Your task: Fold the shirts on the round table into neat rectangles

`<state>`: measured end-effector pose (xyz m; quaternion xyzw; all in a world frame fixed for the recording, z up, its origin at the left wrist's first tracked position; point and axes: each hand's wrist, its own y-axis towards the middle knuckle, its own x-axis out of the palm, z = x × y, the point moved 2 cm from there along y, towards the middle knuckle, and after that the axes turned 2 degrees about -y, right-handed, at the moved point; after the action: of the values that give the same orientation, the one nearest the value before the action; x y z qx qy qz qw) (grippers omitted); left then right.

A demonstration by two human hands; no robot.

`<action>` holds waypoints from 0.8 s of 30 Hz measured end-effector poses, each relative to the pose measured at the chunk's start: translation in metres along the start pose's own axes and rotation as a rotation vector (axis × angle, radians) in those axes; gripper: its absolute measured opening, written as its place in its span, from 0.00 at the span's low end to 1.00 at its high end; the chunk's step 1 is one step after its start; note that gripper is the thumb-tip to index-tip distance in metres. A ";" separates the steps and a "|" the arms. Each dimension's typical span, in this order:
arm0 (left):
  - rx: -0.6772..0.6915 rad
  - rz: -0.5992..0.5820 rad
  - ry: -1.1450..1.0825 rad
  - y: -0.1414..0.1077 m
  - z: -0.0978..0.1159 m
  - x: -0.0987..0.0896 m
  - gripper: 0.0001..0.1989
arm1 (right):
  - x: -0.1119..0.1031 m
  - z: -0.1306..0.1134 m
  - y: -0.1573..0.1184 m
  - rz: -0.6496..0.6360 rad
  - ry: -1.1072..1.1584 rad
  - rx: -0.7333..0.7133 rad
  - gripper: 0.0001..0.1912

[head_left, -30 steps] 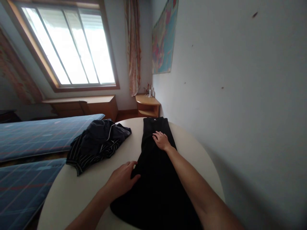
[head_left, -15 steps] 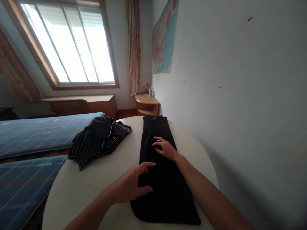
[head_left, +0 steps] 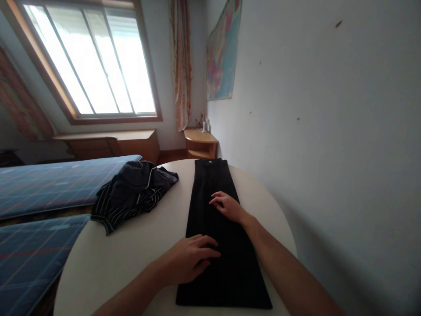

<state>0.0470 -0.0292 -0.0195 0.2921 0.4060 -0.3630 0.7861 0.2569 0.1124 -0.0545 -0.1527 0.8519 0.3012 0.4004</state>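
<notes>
Black trousers [head_left: 226, 263], folded lengthwise, lie flat on a round white table [head_left: 138, 245]. Their waist, with a small pale label, is at the far edge, and the wide hem lies near me. My left hand [head_left: 192, 259] is over the left side of the lower part, palm down, fingers apart and slightly bent. Farther up, my right hand [head_left: 228, 206] rests on the cloth towards the right edge, its fingers spread and holding nothing. To the left lies a crumpled dark garment [head_left: 131, 186] with white stripes, apart from both hands.
Two blue plaid mattresses [head_left: 42, 182] are left of the table. The white wall [head_left: 322, 175] runs close along the right side. Beyond the table are a small wooden corner shelf [head_left: 199, 137], a wooden desk [head_left: 138, 142] and a window [head_left: 95, 61].
My left hand has moved slightly towards me and over the cloth. The trousers' near left corner, rounded and curled before, now lies straight and flat. My right hand has barely moved.
</notes>
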 end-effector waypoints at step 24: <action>0.225 0.056 0.134 0.006 0.014 0.008 0.12 | 0.010 -0.019 0.004 0.031 -0.226 0.111 0.10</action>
<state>0.0614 -0.0389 -0.0187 0.4133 0.4059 -0.3640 0.7293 0.2372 0.1037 -0.0515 -0.0820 0.8189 0.2749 0.4972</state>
